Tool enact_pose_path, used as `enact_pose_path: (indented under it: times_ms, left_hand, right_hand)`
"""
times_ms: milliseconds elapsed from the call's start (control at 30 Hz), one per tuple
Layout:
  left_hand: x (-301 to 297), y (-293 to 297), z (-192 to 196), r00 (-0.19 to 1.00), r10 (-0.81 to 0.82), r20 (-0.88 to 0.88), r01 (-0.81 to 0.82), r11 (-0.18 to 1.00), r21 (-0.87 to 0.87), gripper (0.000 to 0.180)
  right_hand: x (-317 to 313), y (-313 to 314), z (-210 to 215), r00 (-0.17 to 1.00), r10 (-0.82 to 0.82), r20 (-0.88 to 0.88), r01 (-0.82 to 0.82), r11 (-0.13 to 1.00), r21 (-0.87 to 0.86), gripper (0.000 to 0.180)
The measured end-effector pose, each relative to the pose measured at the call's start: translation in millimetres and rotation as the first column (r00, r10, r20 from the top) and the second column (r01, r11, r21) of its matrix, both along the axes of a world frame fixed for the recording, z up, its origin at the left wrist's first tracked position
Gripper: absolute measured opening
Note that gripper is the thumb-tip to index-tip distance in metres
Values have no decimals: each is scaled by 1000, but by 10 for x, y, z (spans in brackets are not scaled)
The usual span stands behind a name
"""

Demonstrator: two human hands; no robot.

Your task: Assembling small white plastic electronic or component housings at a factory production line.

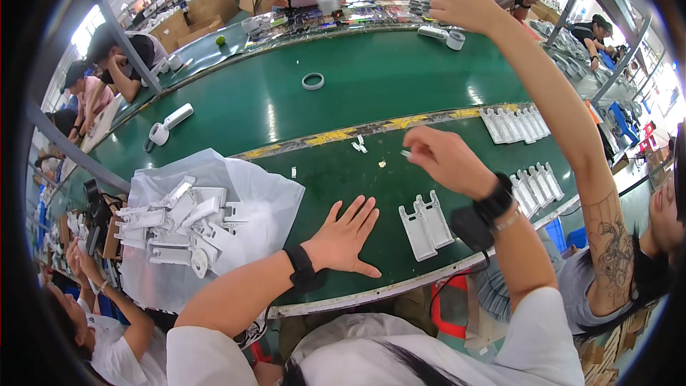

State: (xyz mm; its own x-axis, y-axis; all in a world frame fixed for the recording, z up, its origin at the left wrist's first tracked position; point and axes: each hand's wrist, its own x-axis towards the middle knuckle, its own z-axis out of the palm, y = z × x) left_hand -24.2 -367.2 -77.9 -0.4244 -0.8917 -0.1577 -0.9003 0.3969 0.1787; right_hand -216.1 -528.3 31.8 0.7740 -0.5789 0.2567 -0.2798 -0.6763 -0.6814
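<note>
My left hand [346,237] lies flat on the green table, fingers spread and holding nothing. To its right, my right hand [444,161] hovers over the table in a pinch, with a small white piece [406,154] at its fingertips. Below that hand, two long white plastic housings [426,226] lie side by side. A few small white pieces [359,144] are scattered ahead of my left hand, and a small pale bit [382,164] lies nearer my right fingertips. Left of my left arm, a clear plastic bag [268,196] is spread under a heap of white plastic parts [182,221].
White housings stand in rows at the right [536,189] and far right [516,125]. Beyond a yellow-black strip [314,141], the green surface carries a grey ring [313,81] and a white handheld device [170,123]. A co-worker's raised arm [550,93] crosses the right side.
</note>
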Motion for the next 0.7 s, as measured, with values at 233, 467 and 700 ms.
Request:
enact_pose_path:
  times_ms: [233, 467, 700]
  left_hand:
    - [43, 22, 55, 999, 14, 47, -12, 999, -43, 122]
    - [-18, -36, 69, 999, 36, 37, -36, 999, 13, 124]
    - [-32, -61, 113, 997, 55, 59, -59, 996, 67, 126]
  right_hand:
    - [-715, 374, -447, 976, -200, 88, 158, 924, 347, 12]
    - [-933, 365, -763, 925, -376, -50, 374, 884, 282, 7]
    - [-1067, 393, -1085, 913, -372, -169, 324, 911, -254, 9]
